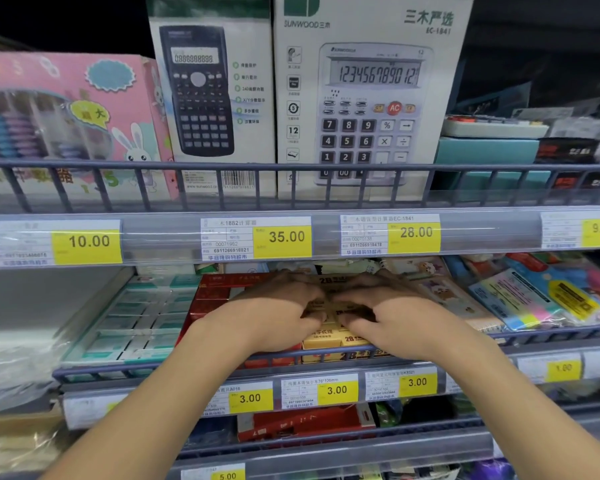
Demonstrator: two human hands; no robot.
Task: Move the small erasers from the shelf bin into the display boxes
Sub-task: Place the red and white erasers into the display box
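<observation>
Head view: I am reaching both hands into the middle shelf. My left hand (pixel 274 306) and right hand (pixel 392 306) are curling fingers over yellow erasers (pixel 329 336) sitting in the yellow box (pixel 340 356) behind the near shelf rail (pixel 153 370); whether either is actually pinching one, I cannot tell. Red box (pixel 212 296) is lying just left. Progress judgement: box looking partly filled, remaining count unclear.

I see two calculator boxes (pixel 208 98) (pixel 368 98), one pink box (pixel 66 123), nine yellow price tags (pixel 88 244), and my two hands (pixel 274 313) (pixel 392 320).
</observation>
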